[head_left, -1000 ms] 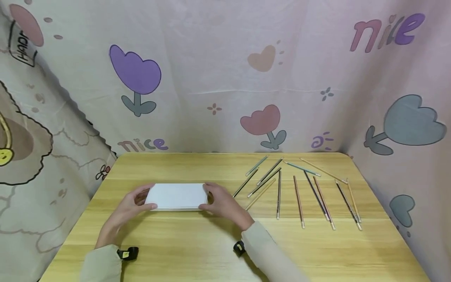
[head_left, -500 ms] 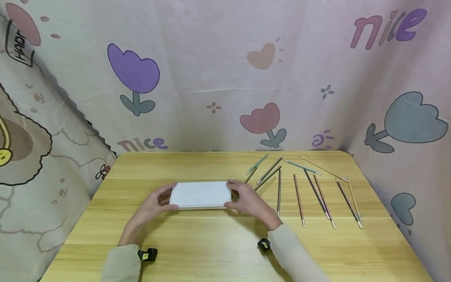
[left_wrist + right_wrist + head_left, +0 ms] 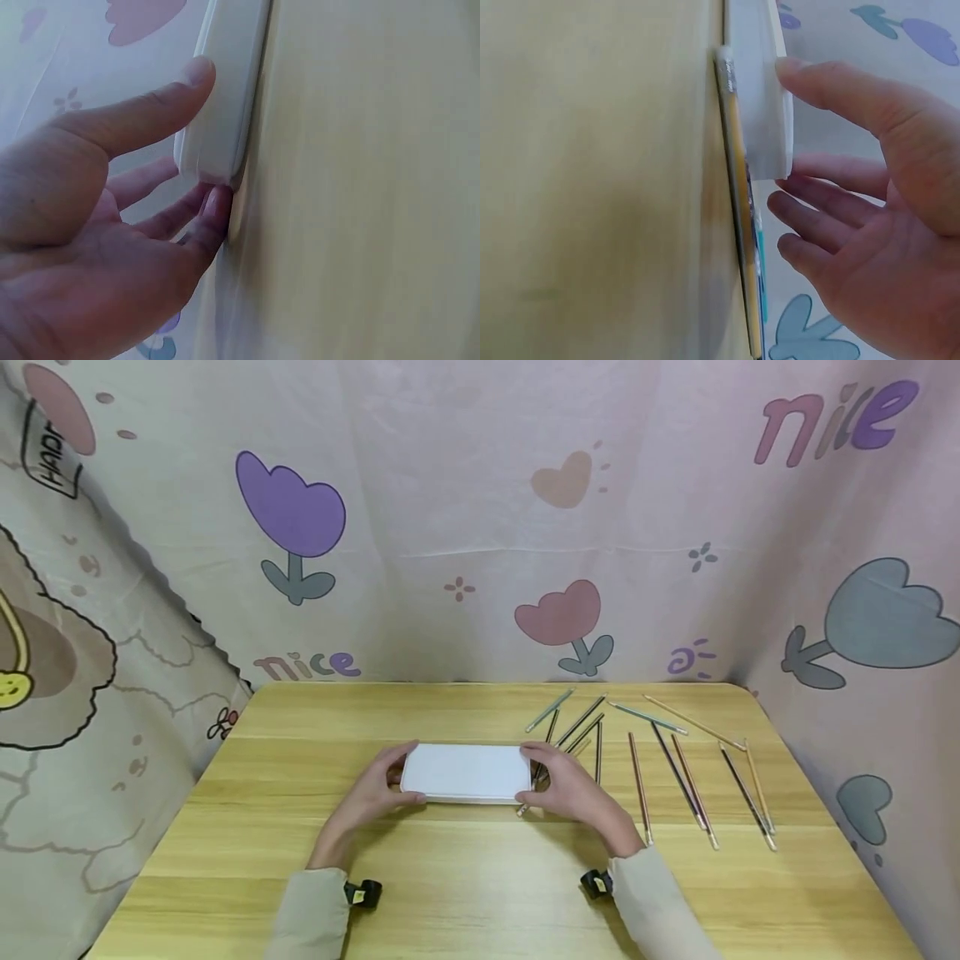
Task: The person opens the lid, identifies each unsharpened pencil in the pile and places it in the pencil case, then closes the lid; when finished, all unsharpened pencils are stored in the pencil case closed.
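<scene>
Box (image 3: 467, 772), plain white, sits out in front of the person approx mid-surface, long side running L to R, flat top facing up. Can't tell if its underside is touching the surface (image 3: 465, 877) (light wood grain btw). L hand (image 3: 378, 787) has the L end pinched, thumb on the near side, other fingers round the end & toward the far side; L wrist cam has one fingertip right at the lower corner. R hand (image 3: 564, 781) is pinching the R end p. much the same way, thumb on the near edge. Yellow pencil (image 3: 739, 142) lies just beside the box at that end, eraser end poking out below the R hand in the head view. Rest of the pencils (image 3: 678, 775) are scattered on the R half, diff colours (black, reddish, teal, yellow), some crossing. Bg is a pale curtain (image 3: 420, 635) w/ tulips, hearts & "nice" lettering. Both sleeves (image 3: 660, 893) pale beige, w/ a small black wrist cam (image 3: 366, 894) each.
</scene>
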Available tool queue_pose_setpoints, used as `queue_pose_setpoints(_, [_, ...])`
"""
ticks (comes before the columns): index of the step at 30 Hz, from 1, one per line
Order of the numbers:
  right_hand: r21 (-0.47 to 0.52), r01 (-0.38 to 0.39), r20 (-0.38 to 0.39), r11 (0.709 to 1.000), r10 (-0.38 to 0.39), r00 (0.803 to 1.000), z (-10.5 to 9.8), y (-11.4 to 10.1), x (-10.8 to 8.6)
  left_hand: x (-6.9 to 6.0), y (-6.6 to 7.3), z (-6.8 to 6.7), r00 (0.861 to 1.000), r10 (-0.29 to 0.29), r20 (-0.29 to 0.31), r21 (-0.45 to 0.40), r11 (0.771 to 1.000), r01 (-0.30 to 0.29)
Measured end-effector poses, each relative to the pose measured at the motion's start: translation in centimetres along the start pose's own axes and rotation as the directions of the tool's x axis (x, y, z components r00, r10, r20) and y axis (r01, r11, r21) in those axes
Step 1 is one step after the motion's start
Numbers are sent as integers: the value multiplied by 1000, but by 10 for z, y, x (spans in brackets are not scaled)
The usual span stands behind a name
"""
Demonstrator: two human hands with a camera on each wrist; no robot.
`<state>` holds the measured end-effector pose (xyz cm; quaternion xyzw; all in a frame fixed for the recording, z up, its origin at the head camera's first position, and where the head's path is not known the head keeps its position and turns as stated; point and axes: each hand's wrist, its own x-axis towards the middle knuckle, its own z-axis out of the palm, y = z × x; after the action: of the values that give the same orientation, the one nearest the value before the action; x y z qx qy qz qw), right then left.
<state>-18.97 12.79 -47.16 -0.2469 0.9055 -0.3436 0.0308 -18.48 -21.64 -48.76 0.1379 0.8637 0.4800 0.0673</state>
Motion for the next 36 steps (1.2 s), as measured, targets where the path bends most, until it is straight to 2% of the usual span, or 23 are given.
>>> queue_pose_setpoints(6, [-28, 13, -19, 1000, -14, 1000, -5, 6, -2, 12, 7, 18, 1000, -24, -15, 88, 996, 25])
queue_pose_setpoints(8, [-39, 22, -27, 999, -23, 999, -4, 5, 0, 11, 9, 21, 999, -35, -23, 104, 994, 38])
queue_pose_setpoints(10, [-50, 22, -33, 998, -24, 999, -2, 4, 2, 9, 11, 25, 999, -21, -41, 125, 992, 26])
queue_pose_setpoints(14, [-55, 32, -36, 998, -34, 999, 0, 1, 3, 7, 12, 38, 994, 4, -106, 128, 992, 10])
queue_pose_setpoints(19, [-62, 30, -50, 998, -33, 998, 4, -3, 1, 4, 11, 59, 981, 29, -192, 119, 993, -6])
queue_pose_setpoints(23, [-87, 19, -64, 996, -24, 998, 9, -2, 3, 5, 13, 70, 964, 29, -263, 121, 993, 3])
queue_pose_setpoints(30, [-47, -42, -71, 998, 38, 997, 11, -3, 5, 8, 15, 79, 945, -9, -326, 151, 987, 61])
queue_pose_setpoints(36, [-55, -51, -93, 997, 46, 995, 14, -4, 7, 9, 16, 81, 929, 5, -370, 187, 980, 69])
